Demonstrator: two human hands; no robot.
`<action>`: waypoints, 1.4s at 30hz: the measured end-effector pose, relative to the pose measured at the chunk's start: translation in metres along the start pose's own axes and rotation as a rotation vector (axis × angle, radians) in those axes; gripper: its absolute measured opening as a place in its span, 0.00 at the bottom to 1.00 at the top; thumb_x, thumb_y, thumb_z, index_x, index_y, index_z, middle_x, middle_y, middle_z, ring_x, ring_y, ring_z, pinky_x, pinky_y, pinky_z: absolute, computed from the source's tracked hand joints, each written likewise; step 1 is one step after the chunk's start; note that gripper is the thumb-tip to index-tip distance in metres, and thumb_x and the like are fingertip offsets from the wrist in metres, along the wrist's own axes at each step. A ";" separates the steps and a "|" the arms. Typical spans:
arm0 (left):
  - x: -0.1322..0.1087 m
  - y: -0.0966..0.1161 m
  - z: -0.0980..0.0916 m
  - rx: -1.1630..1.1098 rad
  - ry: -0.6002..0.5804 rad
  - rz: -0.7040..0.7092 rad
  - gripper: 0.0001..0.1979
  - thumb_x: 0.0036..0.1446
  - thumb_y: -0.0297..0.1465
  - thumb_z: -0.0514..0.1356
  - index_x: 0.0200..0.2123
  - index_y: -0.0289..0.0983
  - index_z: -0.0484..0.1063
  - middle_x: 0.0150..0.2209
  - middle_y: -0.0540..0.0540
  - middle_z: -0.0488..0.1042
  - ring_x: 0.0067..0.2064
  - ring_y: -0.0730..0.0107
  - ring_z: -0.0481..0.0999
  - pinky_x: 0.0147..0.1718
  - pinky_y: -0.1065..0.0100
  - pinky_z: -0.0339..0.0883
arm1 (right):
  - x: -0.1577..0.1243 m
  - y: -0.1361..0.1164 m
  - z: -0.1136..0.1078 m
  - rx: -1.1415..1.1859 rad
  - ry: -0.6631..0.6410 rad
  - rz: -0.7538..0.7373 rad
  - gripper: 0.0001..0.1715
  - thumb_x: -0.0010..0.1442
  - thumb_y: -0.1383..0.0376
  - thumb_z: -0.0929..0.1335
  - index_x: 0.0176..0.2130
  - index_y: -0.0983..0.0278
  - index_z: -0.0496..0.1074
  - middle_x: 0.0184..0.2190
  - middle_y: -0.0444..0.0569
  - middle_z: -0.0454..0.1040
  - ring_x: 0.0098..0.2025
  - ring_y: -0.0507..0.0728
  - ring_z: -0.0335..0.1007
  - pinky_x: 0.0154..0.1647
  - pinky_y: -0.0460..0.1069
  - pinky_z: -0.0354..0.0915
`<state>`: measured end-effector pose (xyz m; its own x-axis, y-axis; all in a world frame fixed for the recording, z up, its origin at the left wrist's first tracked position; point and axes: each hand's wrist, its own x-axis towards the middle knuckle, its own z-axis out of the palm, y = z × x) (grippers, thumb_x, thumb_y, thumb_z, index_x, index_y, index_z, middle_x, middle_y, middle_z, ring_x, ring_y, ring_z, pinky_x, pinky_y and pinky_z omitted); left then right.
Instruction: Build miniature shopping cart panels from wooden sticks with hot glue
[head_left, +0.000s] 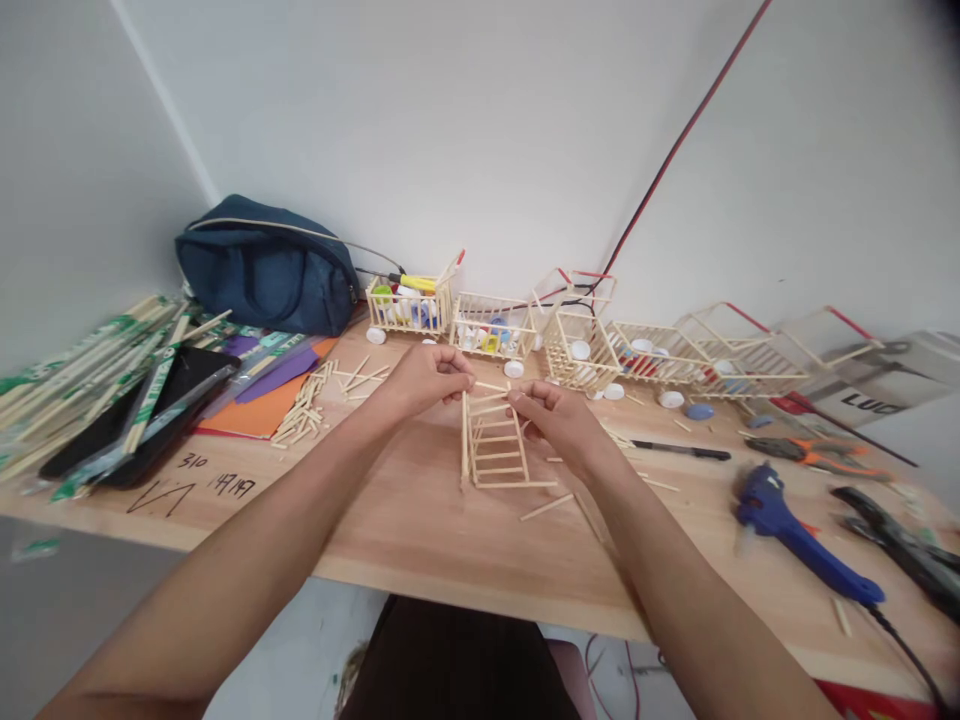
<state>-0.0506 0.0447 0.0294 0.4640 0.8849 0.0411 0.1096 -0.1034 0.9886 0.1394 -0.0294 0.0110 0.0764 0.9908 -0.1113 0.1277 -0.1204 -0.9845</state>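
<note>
My left hand (429, 378) and my right hand (551, 413) meet over the middle of the wooden table (420, 530). Both pinch a thin wooden stick (491, 387) between them, one hand at each end. Right below the stick stands a small frame of glued sticks (495, 445), shaped like a ladder with an upright side, and my right hand's fingers touch its top. Loose sticks (546, 507) lie on the table just in front of the frame.
Several stick-built carts (491, 325) with bottle-cap wheels line the wall. A blue bag (266, 265) sits at back left, chopstick packets (82, 370) and cut sticks (307, 405) to the left. A blue glue gun (795, 530), pliers (806, 452) and a knife (679, 450) lie to the right.
</note>
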 end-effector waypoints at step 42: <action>0.002 -0.001 -0.009 -0.002 -0.017 -0.010 0.18 0.37 0.28 0.70 0.35 0.33 0.73 0.32 0.47 0.76 0.34 0.72 0.75 0.37 0.68 0.69 | -0.001 0.009 -0.016 -0.279 0.337 -0.356 0.14 0.55 0.56 0.65 0.31 0.64 0.73 0.22 0.44 0.70 0.25 0.52 0.65 0.29 0.47 0.59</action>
<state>-0.0581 0.0506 0.0295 0.4776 0.8781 0.0289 0.1128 -0.0938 0.9892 0.1563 -0.0322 0.0043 0.2861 0.9046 0.3161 0.4567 0.1613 -0.8749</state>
